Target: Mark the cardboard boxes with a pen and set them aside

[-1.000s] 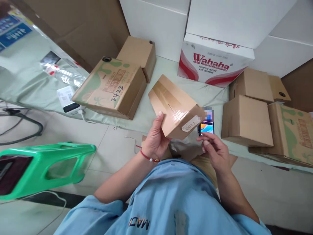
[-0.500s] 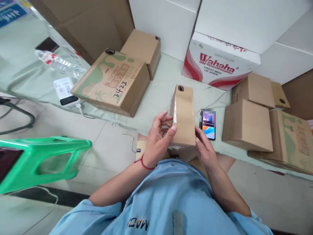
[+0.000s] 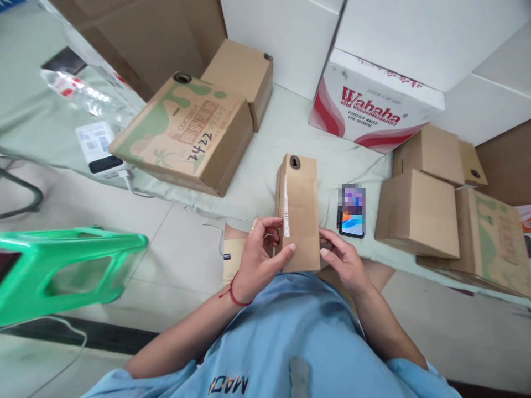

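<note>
A narrow brown cardboard box (image 3: 302, 213) stands between my hands at the near edge of the cloth-covered table, a dark oval mark near its far end and a white strip along its left edge. My left hand (image 3: 265, 249) grips its left side, thumb on the top face and fingers curled at the side. At the right side, my right hand (image 3: 342, 257) holds the box near its lower corner, fingertips partly hidden. A phone (image 3: 352, 213) with a lit screen lies just right of the box.
A coconut carton (image 3: 186, 132) and a plain box (image 3: 240, 74) sit left, by a plastic bottle (image 3: 89, 99) and a white device (image 3: 97, 146). A Wahaha carton (image 3: 373, 105) stands behind. Brown boxes (image 3: 418, 213) are stacked right. A green stool (image 3: 74, 271) stands at left.
The narrow box has moved toward my body and slightly left, with both hands going along with it. My left hand's thumb still rests on its top face.
</note>
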Action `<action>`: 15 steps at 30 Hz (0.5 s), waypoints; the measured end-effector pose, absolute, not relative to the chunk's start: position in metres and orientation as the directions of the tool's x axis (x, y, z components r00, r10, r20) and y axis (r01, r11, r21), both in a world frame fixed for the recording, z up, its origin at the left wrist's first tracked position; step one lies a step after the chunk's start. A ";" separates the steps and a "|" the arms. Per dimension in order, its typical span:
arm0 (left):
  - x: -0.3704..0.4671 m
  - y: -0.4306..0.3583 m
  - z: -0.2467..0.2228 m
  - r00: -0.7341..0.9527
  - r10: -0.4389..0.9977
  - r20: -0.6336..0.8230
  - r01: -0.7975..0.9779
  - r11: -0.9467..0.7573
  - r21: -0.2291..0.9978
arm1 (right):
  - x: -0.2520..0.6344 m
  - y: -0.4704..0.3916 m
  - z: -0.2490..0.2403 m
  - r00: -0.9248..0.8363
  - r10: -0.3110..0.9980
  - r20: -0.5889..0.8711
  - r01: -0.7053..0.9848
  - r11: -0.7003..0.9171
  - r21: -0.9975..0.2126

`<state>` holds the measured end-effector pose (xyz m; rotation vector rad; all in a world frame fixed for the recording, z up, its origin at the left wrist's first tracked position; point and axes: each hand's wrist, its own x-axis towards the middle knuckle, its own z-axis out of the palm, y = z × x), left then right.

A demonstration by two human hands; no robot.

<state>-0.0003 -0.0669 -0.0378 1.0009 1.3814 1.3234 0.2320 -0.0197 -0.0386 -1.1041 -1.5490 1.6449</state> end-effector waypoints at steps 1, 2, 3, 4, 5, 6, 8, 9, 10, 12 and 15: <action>0.001 -0.066 -0.039 -0.217 0.969 -0.122 -0.078 0.108 0.991 | 0.235 -0.017 -0.037 -0.464 0.877 -0.128 0.148 -0.065 -0.987; 0.001 -0.066 -0.041 -0.222 0.964 -0.146 -0.091 0.129 0.987 | 0.238 -0.013 -0.035 -0.464 0.880 -0.098 0.203 -0.001 -0.979; 0.002 -0.065 -0.042 -0.237 0.959 -0.156 -0.082 0.140 0.987 | 0.242 -0.008 -0.033 -0.454 0.888 -0.069 0.275 0.067 -0.959; 0.002 -0.064 -0.044 -0.260 0.955 -0.144 -0.055 0.135 0.989 | 0.245 -0.002 -0.031 -0.430 0.902 -0.038 0.366 0.136 -0.921; 0.001 -0.063 -0.045 -0.286 0.951 -0.115 -0.015 0.115 0.993 | 0.249 0.004 -0.030 -0.390 0.921 -0.004 0.476 0.198 -0.857; 0.001 -0.062 -0.046 -0.308 0.949 -0.073 0.028 0.086 0.996 | 0.252 0.010 -0.029 -0.341 0.940 0.030 0.596 0.240 -0.766; 0.000 -0.062 -0.048 -0.324 0.946 0.008 0.088 0.021 0.996 | 0.257 0.021 -0.029 -0.243 0.969 0.054 0.819 0.234 -0.524; 0.000 -0.062 -0.048 -0.315 0.948 0.036 0.104 -0.003 0.995 | 0.258 0.026 -0.029 -0.202 0.979 0.029 0.896 0.197 -0.398; 0.000 -0.062 -0.048 -0.293 0.954 0.055 0.120 -0.020 0.993 | 0.258 0.031 -0.029 -0.165 0.986 -0.018 0.948 0.153 -0.280; 0.002 -0.061 -0.048 -0.218 0.972 0.084 0.159 -0.049 0.986 | 0.254 0.039 -0.029 -0.104 0.986 -0.129 0.991 0.092 -0.093; 0.008 -0.059 -0.047 -0.117 0.986 0.120 0.215 -0.093 0.972 | 0.241 0.049 -0.028 -0.067 0.969 -0.237 0.993 0.088 0.079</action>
